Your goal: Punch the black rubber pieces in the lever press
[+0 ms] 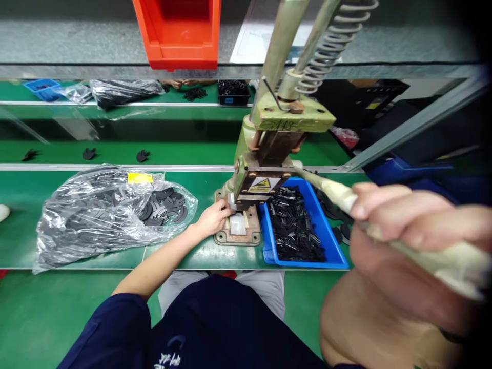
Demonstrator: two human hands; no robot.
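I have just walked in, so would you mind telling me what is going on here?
A person is at a green hand press, right hand wrapped around its lever. The left hand has its fingertips at the base, just under the press head; whether they hold a part is hard to tell. A clear plastic bag of dark curved pieces lies to the left, a blue bin of black parts to the right.

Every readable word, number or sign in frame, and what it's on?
"7118-": handwritten on the green block of the press; digits unsure.
Warning sign, press front: yellow triangle, black pictogram; caption too small to read.
Yellow label, plastic bag: nothing legible.
Blue label, black bin: too small.
White print, dark shirt: not readable.
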